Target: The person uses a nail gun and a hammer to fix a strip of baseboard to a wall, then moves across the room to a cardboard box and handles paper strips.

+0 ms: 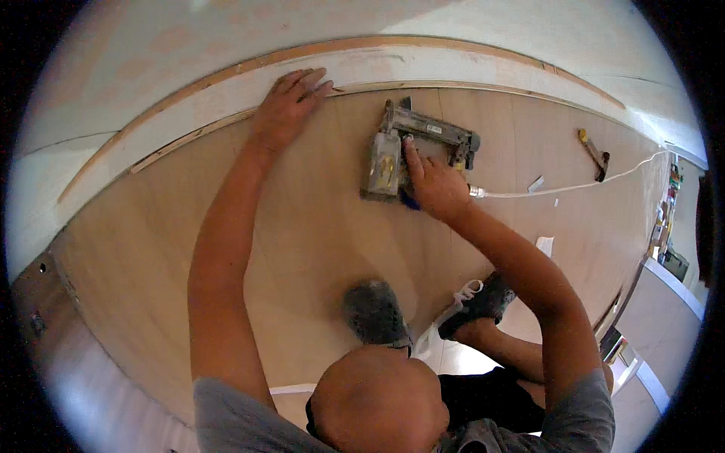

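My right hand (pixel 438 185) is wrapped round the handle of a dusty air nail gun (pixel 384 162), its index finger stretched along the tool's body. A clear air hose (pixel 544 195) runs from the fitting beside that hand off to the right. Low against the wall, my left hand (pixel 296 98) lies with extended fingers on a pale band (pixel 362 68) edged with wood strips. A thin wooden strip (pixel 189 138) follows the foot of that band, close to my left wrist. The nail gun sits a short way right of my left hand.
Light wood boards (pixel 302 219) cover the floor under my shoes (pixel 375 311). To the right lies a hammer-like tool (pixel 594 155) with a yellow end, near small white scraps (pixel 544 245). Pale panels (pixel 668 302) and assorted items stand at the far right edge.
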Action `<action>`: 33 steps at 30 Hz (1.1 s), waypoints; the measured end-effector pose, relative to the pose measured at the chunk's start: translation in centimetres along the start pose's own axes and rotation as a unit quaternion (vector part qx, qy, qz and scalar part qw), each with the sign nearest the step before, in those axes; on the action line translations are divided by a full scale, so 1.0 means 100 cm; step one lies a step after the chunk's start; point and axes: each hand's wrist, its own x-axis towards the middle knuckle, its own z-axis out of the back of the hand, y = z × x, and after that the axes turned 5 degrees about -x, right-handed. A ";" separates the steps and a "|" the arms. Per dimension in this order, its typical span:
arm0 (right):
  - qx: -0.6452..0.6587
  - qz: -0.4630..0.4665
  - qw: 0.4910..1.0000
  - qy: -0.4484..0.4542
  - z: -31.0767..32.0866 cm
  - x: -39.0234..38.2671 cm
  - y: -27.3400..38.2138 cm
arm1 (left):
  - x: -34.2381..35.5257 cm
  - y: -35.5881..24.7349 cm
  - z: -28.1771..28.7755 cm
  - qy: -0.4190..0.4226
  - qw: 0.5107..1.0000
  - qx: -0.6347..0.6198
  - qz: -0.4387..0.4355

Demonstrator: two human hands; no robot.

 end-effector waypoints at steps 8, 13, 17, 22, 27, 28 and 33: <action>-0.009 0.189 0.982 -0.028 -0.007 -0.019 0.032 | 0.002 0.011 -0.007 -0.008 0.999 0.020 -0.031; 0.021 0.107 0.991 -0.083 0.004 -0.010 0.008 | 0.002 0.004 -0.002 -0.026 0.999 0.026 -0.030; -0.052 0.065 0.995 -0.046 0.014 0.024 -0.013 | 0.001 0.007 0.000 -0.022 0.999 0.030 -0.034; -0.059 0.082 0.989 -0.104 -0.001 0.036 -0.022 | 0.002 0.001 -0.003 -0.023 0.999 0.021 -0.030; -0.036 0.078 0.994 -0.070 0.002 0.036 -0.025 | 0.000 0.006 -0.003 -0.036 0.999 0.007 -0.033; -0.030 0.071 0.995 -0.060 0.002 0.033 -0.028 | 0.001 0.006 -0.002 -0.031 0.999 0.007 -0.033; -0.041 0.013 0.998 -0.035 -0.014 0.020 -0.041 | 0.002 0.007 0.000 -0.030 0.999 -0.006 -0.031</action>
